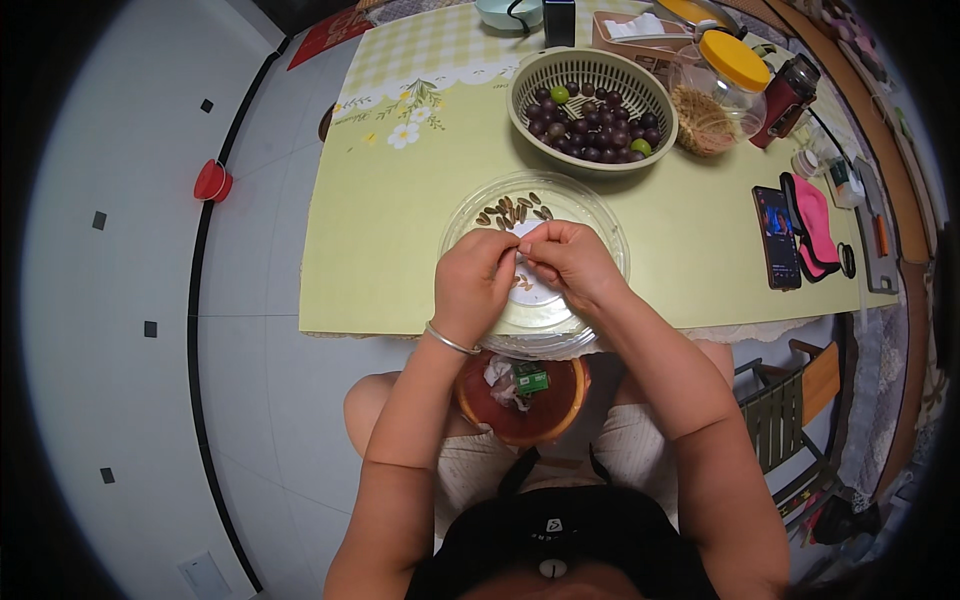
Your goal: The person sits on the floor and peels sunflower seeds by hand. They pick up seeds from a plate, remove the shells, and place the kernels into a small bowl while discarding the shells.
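My left hand (474,280) and my right hand (568,262) meet fingertip to fingertip over a round clear plastic tray (612,262). Both are closed in a pinch around a small seed, mostly covered by the fingers. Past my fingertips, several dark brown seeds in striped shells (508,212), like sunflower seeds, lie in the far part of the tray. A few pale kernels (524,284) rest on a white patch (541,292) just below my hands. A silver bangle (452,340) circles my left wrist.
Beyond the tray stands a colander (520,118) with dark grapes (598,130). To its right are a yellow-lidded jar (705,120) and a dark red flask (787,100). A phone (777,238) and a pink-and-black pouch (815,225) lie at right. A waste bin (572,405) stands below the table edge.
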`<state>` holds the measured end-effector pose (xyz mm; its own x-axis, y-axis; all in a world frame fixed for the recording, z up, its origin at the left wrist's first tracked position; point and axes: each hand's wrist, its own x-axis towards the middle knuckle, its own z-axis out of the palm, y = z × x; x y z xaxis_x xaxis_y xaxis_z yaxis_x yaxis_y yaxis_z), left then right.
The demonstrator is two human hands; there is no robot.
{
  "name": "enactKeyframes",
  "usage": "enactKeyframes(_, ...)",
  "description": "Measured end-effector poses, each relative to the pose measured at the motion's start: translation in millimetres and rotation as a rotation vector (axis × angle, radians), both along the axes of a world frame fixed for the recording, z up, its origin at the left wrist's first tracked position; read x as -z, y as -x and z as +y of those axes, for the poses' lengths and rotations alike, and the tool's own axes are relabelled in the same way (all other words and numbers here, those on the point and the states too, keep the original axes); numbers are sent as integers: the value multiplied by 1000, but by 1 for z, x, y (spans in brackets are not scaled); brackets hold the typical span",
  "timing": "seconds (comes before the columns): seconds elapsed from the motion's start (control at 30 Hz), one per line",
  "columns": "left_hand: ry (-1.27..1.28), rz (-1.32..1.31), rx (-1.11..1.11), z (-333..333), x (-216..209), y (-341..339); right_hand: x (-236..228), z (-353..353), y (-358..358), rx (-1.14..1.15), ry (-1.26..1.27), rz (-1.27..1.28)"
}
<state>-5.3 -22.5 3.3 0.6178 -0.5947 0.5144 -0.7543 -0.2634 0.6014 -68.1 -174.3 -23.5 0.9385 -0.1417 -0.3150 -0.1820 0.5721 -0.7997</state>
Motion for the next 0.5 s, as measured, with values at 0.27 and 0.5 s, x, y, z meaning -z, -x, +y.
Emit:
enactKeyframes(0.27, -78, -125, -79, -1, 5, 15, 0, 12, 1, 111, 340, -24)
enactKeyframes(0.5, -49, -93, -81, -3, 3, 19, -2, 10, 3, 69, 295, -48)
